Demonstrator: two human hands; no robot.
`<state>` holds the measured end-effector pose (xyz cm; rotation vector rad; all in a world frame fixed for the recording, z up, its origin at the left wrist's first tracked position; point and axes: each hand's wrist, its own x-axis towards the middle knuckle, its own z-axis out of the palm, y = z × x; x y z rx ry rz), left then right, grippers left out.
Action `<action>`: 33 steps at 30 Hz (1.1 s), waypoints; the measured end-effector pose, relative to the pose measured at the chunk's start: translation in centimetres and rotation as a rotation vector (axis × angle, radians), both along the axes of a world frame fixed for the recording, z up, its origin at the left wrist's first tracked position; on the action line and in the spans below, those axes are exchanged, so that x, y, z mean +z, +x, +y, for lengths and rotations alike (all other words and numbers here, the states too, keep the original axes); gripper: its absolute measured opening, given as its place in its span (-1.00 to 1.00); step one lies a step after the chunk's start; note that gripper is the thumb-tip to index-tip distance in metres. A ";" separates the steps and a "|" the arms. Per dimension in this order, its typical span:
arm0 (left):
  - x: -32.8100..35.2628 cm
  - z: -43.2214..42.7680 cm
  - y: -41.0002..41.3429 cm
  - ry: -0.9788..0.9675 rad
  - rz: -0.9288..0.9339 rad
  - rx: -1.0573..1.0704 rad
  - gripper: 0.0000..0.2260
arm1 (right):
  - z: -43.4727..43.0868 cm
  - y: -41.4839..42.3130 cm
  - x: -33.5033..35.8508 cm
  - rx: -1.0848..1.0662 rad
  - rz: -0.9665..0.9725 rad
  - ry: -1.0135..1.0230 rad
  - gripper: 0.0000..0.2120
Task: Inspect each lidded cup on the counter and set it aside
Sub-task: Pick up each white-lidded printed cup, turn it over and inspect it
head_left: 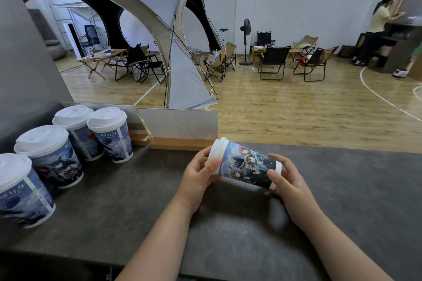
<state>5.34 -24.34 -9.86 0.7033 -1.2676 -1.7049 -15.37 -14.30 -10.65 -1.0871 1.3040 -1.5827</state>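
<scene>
A lidded paper cup [245, 164] with blue printed artwork lies on its side in the air above the dark counter [342, 189]. My left hand [199, 175] grips its white lid end and my right hand [286, 180] holds its base end. Several more cups with white lids stand upright on the counter at the left: two at the back [77, 130] [110, 134], one in the middle [49, 155] and one nearest me [21, 191].
A wooden tray with a low panel [178, 130] sits at the counter's far edge behind the held cup. Beyond the counter are a wood floor, a grey tent, folding chairs and a person [374, 29] at far right.
</scene>
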 end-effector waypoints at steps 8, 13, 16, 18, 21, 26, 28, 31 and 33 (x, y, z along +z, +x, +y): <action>-0.1 -0.3 0.2 0.028 0.062 -0.034 -0.40 | -0.2 0.6 -0.1 0.041 0.201 0.046 -0.49; 0.1 -0.1 -0.3 0.068 0.092 -0.003 -0.56 | 0.6 1.3 0.5 0.188 0.321 0.022 -0.49; 0.4 0.2 -1.1 0.044 0.011 0.066 -0.55 | 0.9 1.4 0.4 0.305 0.277 0.017 -0.27; 0.5 0.4 -1.6 0.026 -0.036 0.114 -0.56 | 0.9 1.5 0.6 0.316 0.277 0.032 -0.12; 0.2 0.4 -2.2 -0.020 -0.119 0.148 -0.65 | 0.9 1.8 0.9 0.262 0.237 0.027 -0.08; -0.5 0.0 -2.2 -0.134 -0.272 0.174 -0.76 | 0.5 1.5 0.7 0.164 0.230 0.035 -0.13; -0.5 -0.1 -1.9 -0.106 -0.256 0.162 -0.75 | 0.5 1.2 0.4 0.174 0.236 0.017 -0.20; -0.4 -0.3 -1.9 -0.061 -0.249 0.213 -0.77 | 0.7 1.2 0.3 0.188 0.213 0.005 -0.27; -0.3 -0.3 -2.0 -0.043 -0.239 0.228 -0.76 | 0.7 1.3 0.3 0.206 0.201 0.005 -0.22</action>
